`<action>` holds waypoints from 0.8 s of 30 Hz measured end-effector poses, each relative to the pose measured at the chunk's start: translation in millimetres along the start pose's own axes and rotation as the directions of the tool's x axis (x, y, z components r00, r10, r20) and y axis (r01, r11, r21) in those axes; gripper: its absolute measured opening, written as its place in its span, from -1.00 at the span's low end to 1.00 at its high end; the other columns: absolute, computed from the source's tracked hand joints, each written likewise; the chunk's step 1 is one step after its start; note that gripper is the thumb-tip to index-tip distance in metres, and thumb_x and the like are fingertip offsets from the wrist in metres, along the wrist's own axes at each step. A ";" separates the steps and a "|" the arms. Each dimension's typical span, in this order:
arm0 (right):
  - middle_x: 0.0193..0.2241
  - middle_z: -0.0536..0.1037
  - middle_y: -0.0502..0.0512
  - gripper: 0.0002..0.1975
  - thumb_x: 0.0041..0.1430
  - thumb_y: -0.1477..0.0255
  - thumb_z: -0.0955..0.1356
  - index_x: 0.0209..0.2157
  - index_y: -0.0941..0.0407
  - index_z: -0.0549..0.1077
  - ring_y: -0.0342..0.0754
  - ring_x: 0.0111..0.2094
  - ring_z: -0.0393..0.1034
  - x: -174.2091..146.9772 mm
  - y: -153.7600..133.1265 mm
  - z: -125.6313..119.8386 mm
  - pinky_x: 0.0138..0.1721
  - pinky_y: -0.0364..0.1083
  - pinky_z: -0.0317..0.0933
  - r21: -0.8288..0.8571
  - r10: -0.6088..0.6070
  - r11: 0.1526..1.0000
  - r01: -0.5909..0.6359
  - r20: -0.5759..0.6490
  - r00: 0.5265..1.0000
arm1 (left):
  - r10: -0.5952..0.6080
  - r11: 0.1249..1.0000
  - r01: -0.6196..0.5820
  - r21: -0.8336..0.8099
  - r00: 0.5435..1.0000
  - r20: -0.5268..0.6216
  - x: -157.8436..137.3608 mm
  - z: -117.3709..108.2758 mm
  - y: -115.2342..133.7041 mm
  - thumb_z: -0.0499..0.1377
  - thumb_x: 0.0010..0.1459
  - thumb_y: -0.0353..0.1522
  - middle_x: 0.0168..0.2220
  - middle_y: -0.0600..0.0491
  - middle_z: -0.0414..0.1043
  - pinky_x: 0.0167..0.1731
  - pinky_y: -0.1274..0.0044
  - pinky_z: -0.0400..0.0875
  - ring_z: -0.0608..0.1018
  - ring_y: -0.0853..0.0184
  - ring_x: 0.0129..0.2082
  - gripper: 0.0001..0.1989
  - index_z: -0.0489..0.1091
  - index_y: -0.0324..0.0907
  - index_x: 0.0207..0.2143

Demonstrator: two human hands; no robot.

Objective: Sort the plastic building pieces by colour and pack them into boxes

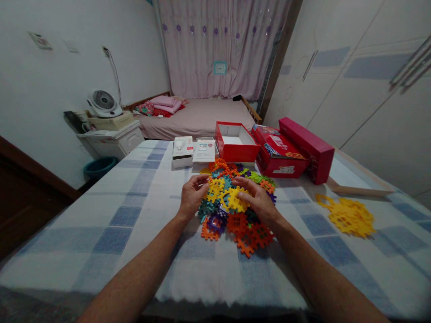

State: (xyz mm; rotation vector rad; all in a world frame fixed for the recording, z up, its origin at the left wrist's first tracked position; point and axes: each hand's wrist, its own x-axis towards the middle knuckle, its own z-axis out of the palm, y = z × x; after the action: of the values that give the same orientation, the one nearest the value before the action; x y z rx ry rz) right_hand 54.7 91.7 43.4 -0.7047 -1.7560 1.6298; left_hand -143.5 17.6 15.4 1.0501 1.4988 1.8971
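Note:
A heap of colourful plastic interlocking building pieces lies on the table in front of me, with orange pieces [249, 235], a purple piece [216, 223] and teal ones among them. My left hand [194, 194] is at the heap's left side, thumb and fingers pinching the edge of a yellow building piece [215, 189]. Opposite it, my right hand [257, 199] grips another yellow building piece [235, 200] between thumb and fingers. The two yellow pieces are close together above the heap; whether they are joined I cannot tell.
A separate pile of yellow pieces [352, 216] lies to the right on the checked tablecloth [134, 233]. Behind the heap stand white boxes [182, 152], an open red box [237, 150], a printed red box [281, 154], a long dark-pink box [308, 148] and a shallow tray [357, 175].

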 end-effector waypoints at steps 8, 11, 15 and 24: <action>0.04 0.44 0.13 -0.44 0.02 0.30 0.42 0.09 0.07 0.36 0.02 -0.02 0.38 -6.3 3.0 9.7 -0.02 0.00 0.29 0.004 0.051 0.999 -0.052 0.182 0.982 | 0.246 0.969 -0.246 -0.019 0.955 0.164 -19.5 18.7 14.1 0.25 0.06 -0.37 -0.13 -0.01 0.38 -0.09 0.44 0.45 0.47 0.29 -0.04 -0.91 0.47 -0.16 -0.33; -0.05 0.51 0.07 -0.53 -0.01 0.31 0.43 -0.02 0.10 0.44 -0.04 -0.13 0.43 -6.9 -4.8 9.5 -0.09 -0.04 0.33 0.009 0.054 0.998 -0.056 0.164 0.985 | 0.326 0.931 -0.353 0.090 0.918 0.227 -24.2 16.5 18.7 0.20 0.13 -0.36 -0.14 -0.01 0.42 -0.07 0.42 0.43 0.48 0.29 -0.06 -0.91 0.47 -0.16 -0.30; -0.11 0.54 0.03 -0.52 -0.03 0.30 0.43 -0.03 0.09 0.44 -0.09 -0.22 0.45 -13.9 -30.5 -20.3 -0.16 -0.09 0.35 0.005 0.034 0.999 -0.034 -0.020 0.999 | 0.447 0.794 -0.501 0.345 0.865 0.228 -17.9 0.0 18.7 0.08 0.22 -0.35 -0.15 0.01 0.45 0.00 0.37 0.36 0.48 0.29 -0.09 -0.83 0.48 -0.14 -0.26; -0.21 0.58 0.19 -0.53 -0.02 0.27 0.35 -0.08 0.23 0.49 0.01 -0.28 0.46 -72.5 -39.9 -191.5 -0.21 -0.02 0.34 -0.631 -0.099 0.733 -0.255 -0.470 0.877 | 0.230 0.670 -0.338 0.661 0.941 0.248 0.6 -20.0 -0.7 -0.01 0.18 -0.21 -0.16 -0.02 0.45 -0.17 0.43 0.44 0.50 0.24 -0.16 -0.70 0.46 -0.15 -0.27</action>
State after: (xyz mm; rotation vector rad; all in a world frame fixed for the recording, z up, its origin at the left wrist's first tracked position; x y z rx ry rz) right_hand 248.0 159.5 82.9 -1.4050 -1.9293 0.6887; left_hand -160.2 6.8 12.9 1.8095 2.1315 1.3689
